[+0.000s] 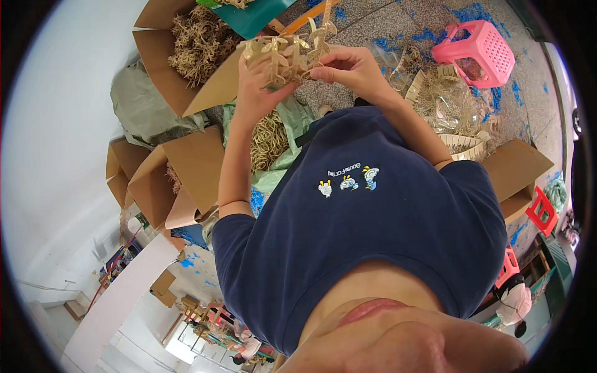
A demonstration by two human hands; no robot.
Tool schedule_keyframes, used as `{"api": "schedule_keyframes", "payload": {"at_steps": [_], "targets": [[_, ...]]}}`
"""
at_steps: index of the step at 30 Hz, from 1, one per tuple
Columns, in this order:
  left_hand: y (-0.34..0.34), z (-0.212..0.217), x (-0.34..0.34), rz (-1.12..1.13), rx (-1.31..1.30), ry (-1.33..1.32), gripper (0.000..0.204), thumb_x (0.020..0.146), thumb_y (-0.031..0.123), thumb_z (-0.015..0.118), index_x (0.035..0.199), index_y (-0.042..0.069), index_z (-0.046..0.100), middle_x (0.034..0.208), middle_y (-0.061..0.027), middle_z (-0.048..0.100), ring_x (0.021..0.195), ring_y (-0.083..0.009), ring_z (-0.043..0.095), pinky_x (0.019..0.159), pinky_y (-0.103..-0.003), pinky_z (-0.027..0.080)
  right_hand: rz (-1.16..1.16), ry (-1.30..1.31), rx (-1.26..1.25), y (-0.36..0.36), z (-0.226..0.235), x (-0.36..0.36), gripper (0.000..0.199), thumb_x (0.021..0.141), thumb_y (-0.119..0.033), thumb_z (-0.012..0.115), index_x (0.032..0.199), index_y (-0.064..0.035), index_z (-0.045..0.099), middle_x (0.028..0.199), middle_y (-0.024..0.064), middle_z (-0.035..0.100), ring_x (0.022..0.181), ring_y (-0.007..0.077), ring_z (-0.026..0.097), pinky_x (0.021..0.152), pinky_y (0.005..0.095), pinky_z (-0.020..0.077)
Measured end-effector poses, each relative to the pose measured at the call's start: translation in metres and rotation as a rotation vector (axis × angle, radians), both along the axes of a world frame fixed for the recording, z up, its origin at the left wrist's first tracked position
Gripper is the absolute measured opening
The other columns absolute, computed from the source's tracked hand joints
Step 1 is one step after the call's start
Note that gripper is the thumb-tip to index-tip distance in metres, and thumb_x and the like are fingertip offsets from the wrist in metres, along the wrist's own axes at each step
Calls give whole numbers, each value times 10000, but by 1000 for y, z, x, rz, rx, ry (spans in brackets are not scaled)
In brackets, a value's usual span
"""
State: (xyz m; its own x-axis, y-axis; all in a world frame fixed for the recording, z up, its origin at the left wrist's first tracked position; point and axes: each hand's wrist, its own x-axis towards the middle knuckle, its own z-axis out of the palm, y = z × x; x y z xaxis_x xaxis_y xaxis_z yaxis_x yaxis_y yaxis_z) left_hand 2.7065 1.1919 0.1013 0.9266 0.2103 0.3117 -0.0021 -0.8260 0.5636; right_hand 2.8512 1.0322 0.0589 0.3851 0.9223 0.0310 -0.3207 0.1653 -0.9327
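A bundle of gold leaf-shaped trim (277, 57) is held up at the top of the view. Around its left end, the fingers of my left hand (254, 87) are wrapped, partly hidden behind the leaves. At the right end, my right hand (357, 71) pinches with thumb and forefinger at a strip of the same trim (323, 31), which rises above the hand. Whatever core the trim may be wound on is too covered to make out.
Left of my hands stands a cardboard box (158, 68) of tan twig-like pieces, with further boxes (196, 165) below. A green bag (301, 121) holds tan cords. To the right are a pink stool (497, 56), clear plastic with tan trim (444, 109) and blue shreds on the floor.
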Motion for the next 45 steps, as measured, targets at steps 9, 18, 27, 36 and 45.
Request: {"api": "schedule_keyframes", "payload": {"at_steps": [9,18,27,36,45], "targets": [[-8,17,4,110,-743,129,313,707,147,763,971,19,655,898,-38,662,797,-92,598,718,-243,475,-250,-399,120,15,7,-13,163,758,-127,724,834,6,668,775,3,585,642,48,540,547,191,417],[-11,8,3,140,-765,103,294,715,133,759,968,24,654,859,-33,668,780,-91,602,704,-244,480,-235,-184,7,19,-6,-12,230,786,-183,712,837,-55,528,712,0,579,597,57,520,527,198,424],[-15,19,2,95,-432,32,242,715,105,746,919,7,663,855,-46,668,759,-95,592,687,-253,465,-306,-233,145,9,37,28,119,852,-71,598,920,17,639,661,20,545,632,92,545,627,240,462],[-27,28,16,51,-230,-10,249,703,162,752,922,67,682,945,-43,662,909,-188,578,865,-327,396,-458,-276,56,-2,40,47,91,819,-63,645,841,19,678,641,15,561,606,68,507,580,205,411],[-29,29,24,32,-75,-16,272,680,194,767,910,81,675,951,-40,658,962,-230,556,901,-370,365,-378,-284,118,3,29,61,101,821,-85,654,847,7,684,639,10,567,597,58,505,544,195,401]]}}
